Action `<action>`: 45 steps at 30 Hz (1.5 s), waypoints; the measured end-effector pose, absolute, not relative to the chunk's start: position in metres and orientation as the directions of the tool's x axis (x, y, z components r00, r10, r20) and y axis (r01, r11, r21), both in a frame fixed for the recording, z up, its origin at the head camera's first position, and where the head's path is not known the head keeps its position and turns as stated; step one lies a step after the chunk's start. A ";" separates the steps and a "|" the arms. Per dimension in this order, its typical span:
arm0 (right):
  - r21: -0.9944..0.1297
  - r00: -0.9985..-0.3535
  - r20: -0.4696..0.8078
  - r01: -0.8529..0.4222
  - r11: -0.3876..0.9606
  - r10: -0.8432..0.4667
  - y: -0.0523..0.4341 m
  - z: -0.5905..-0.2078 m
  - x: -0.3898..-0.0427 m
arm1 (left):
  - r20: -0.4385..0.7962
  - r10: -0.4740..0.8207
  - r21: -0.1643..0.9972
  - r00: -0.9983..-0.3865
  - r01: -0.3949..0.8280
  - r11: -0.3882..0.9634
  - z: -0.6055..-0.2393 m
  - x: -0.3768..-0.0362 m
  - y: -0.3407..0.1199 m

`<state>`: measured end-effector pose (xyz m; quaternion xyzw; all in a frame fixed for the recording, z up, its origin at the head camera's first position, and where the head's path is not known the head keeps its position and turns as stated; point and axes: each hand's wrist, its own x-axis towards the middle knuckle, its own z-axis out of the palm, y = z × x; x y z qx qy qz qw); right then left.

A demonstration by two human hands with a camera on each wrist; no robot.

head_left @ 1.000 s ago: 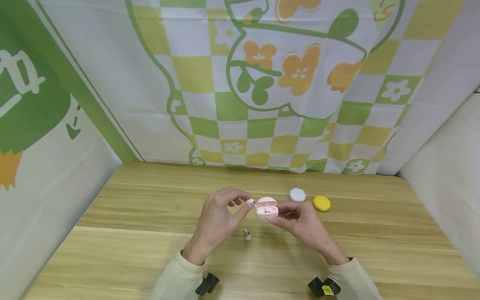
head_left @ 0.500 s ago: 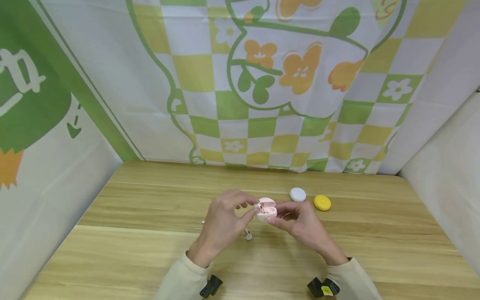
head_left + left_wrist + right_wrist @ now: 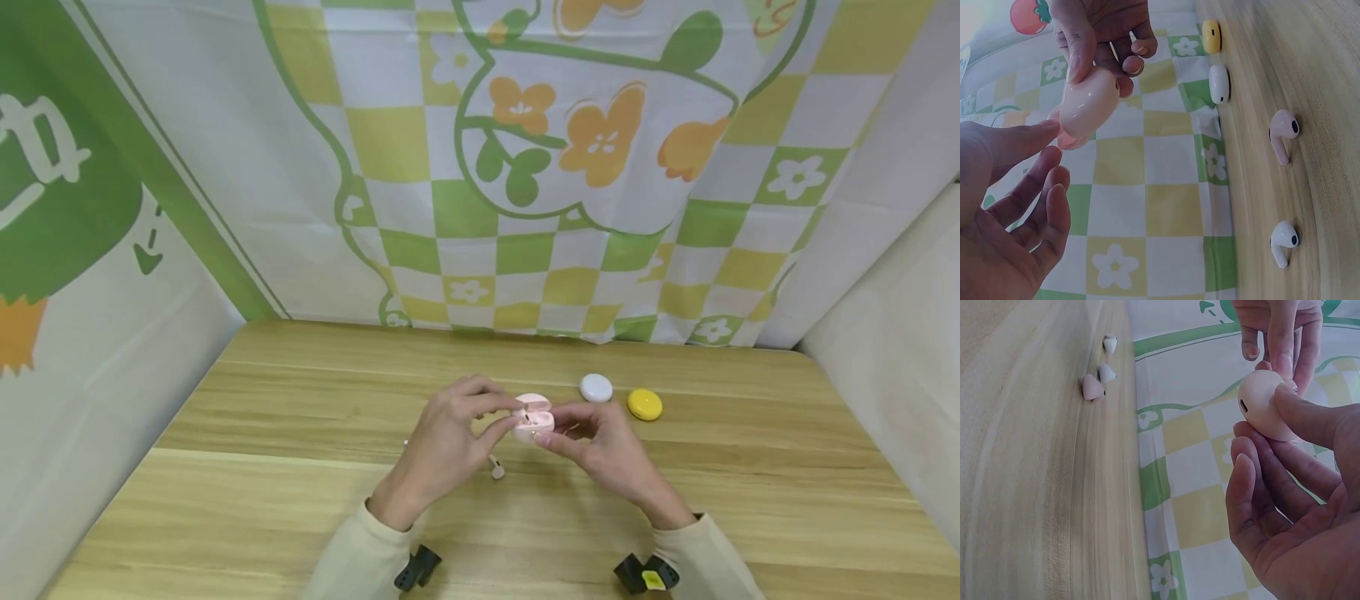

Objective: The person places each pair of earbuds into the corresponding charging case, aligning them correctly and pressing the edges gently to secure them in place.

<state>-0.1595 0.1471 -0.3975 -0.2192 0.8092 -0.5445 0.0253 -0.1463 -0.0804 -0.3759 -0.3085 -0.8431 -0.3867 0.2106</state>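
A pink earbud case (image 3: 542,426) is held above the table with its lid up. My right hand (image 3: 611,442) grips its right side between thumb and fingers. At the left slot, my left hand (image 3: 450,433) pinches a pink earbud (image 3: 523,417), with thumb and fingertips right at the case's edge. From the left wrist view, the underside of the case (image 3: 1092,103) hides that earbud. On the table below lies a second pink earbud (image 3: 497,472), partly behind my left thumb.
Further back on the table (image 3: 300,500) sit a round white case (image 3: 596,387) and a round yellow case (image 3: 645,405), both closed. Loose white earbuds (image 3: 1107,373) lie near the pink one (image 3: 1092,388). A checkered cloth (image 3: 465,258) hangs behind the table.
My left hand has moved right, bringing the pinched earbud from beside the case into its left slot. My right hand and the case stay nearly still.
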 end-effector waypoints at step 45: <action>-0.902 -0.915 0.191 -0.307 0.305 -0.356 0.151 -0.396 -0.161 | 0.513 0.323 0.568 -0.795 0.597 0.567 -0.377 -0.148 -0.089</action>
